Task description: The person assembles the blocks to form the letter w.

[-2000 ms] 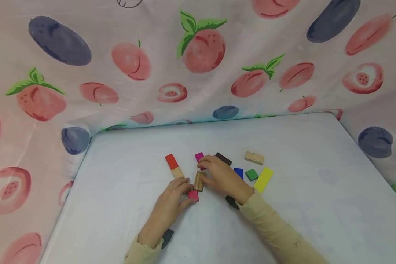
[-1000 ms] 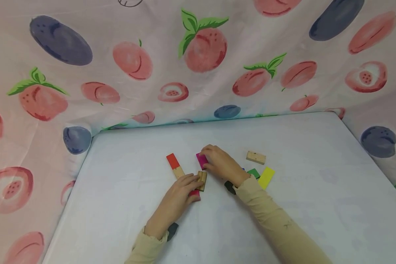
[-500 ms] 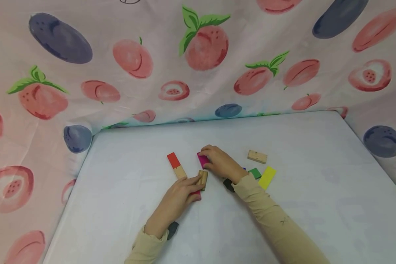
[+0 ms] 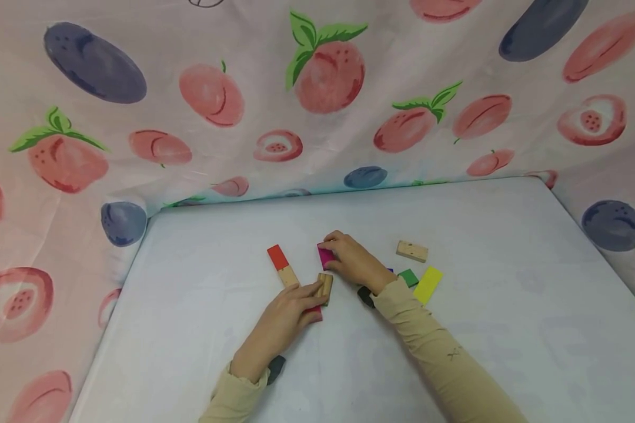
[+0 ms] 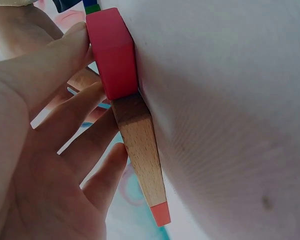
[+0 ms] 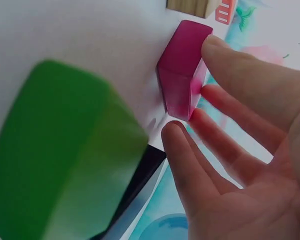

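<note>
While the left hand (image 4: 276,322) spreads its fingers, the right hand (image 4: 358,262) pinches the magenta block (image 6: 181,65).
That block lies on the white table (image 4: 190,305), between thumb and fingertips; the left thumb touches the pink block (image 5: 113,55), two left fingers reach onto the striped wooden block (image 4: 327,285), and the red block (image 4: 277,257) lies farther off.

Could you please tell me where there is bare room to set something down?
The white table is bare left of the orange-red block, right of the yellow block, and between the sleeves on the near side. It is crowded in the middle, where the left hand touches the striped wooden block and the right hand holds the magenta block.
</note>
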`<state>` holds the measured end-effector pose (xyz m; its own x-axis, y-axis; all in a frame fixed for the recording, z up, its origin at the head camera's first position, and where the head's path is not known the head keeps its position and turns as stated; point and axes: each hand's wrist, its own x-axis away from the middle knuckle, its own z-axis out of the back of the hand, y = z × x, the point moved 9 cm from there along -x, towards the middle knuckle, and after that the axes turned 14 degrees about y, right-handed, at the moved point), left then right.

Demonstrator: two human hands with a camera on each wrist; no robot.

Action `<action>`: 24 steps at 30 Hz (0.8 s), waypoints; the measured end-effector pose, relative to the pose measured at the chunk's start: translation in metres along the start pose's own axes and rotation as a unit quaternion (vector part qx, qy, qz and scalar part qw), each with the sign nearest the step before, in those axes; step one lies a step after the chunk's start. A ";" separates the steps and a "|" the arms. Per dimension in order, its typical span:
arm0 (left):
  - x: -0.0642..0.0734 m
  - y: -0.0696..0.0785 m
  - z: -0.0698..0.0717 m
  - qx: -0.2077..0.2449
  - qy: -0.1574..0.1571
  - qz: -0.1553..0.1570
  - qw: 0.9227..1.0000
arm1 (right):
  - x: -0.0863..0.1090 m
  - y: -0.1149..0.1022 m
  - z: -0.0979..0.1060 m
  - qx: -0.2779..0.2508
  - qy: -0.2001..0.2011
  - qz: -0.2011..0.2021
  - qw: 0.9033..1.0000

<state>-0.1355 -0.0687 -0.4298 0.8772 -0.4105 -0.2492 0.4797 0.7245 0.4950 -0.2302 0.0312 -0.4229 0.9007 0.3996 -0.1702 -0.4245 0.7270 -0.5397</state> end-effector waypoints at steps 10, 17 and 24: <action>0.000 0.001 0.000 -0.001 0.005 -0.011 1.000 | 0.000 0.001 0.004 -0.006 0.023 -0.020 1.000; 0.001 0.001 0.000 0.009 0.005 -0.015 1.000 | 0.000 0.004 0.004 -0.008 0.015 -0.040 0.999; 0.001 0.001 0.001 0.007 0.006 -0.015 1.000 | -0.001 0.005 0.004 -0.019 0.018 -0.048 0.999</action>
<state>-0.1339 -0.0689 -0.4287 0.8623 -0.4258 -0.2741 0.5060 0.7037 0.4987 -0.2331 0.0366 -0.4219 0.9401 0.3079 -0.1460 -0.3330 0.7392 -0.5854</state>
